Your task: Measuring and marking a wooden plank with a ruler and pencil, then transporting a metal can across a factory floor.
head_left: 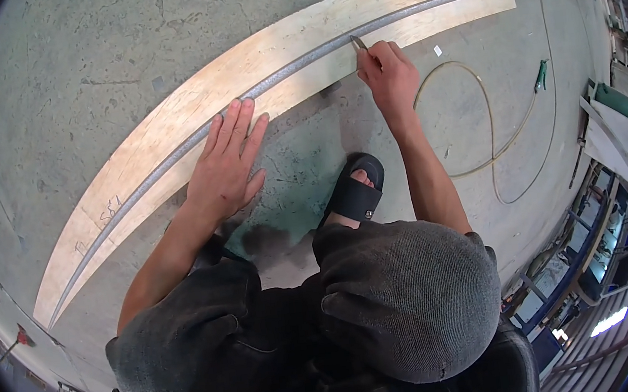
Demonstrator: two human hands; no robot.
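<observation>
A long pale wooden board (355, 9) lies on the floor in front of me. Along its length runs a narrow grey strip (302, 61). My left hand (228, 153) rests flat with fingers stretched out, the fingertips on the board and against the strip near its middle. Farther right, my right hand (390, 77) is closed round a small knife (359, 41). Its pointed blade tip meets the strip's near edge. The fingers hide most of the knife's handle.
I squat with a black sandal (354, 191) below the board. A yellowish hose (486, 99) with a green-handled air gun (541, 75) curls on the concrete floor (106, 72) to the right. Metal racks (590, 242) stand at the far right; a small white scrap (438, 50) lies near the board.
</observation>
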